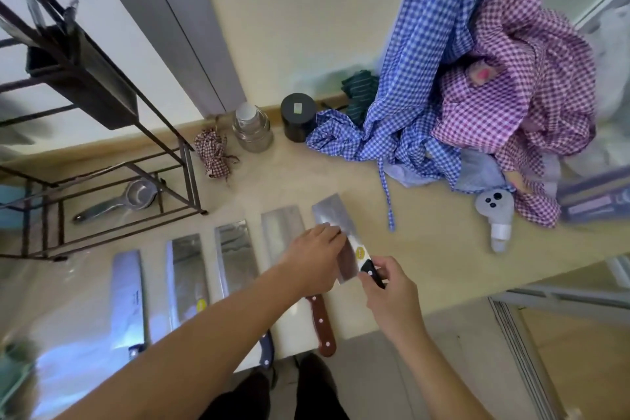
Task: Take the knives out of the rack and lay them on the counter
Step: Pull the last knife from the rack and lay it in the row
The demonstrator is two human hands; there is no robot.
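Several cleavers lie side by side on the beige counter (426, 249), blades pointing away from me. The rightmost cleaver (327, 215) has a black handle and a yellow sticker; my right hand (388, 290) grips that handle while my left hand (313, 259) rests its fingers on the blade. To its left lies a cleaver with a brown riveted handle (322, 327), then three more blades (235, 249) (185, 269) (128, 290). The dark metal rack (102, 92) stands at the left, its black knife holder hanging high.
A metal strainer (136, 196) lies on the rack's lowest shelf. At the back stand a glass jar (252, 129), a black canister (298, 116) and a small checked cloth bundle (213, 153). Blue and purple checked cloths (477, 95) pile up at the right, beside a grey spray nozzle (496, 215).
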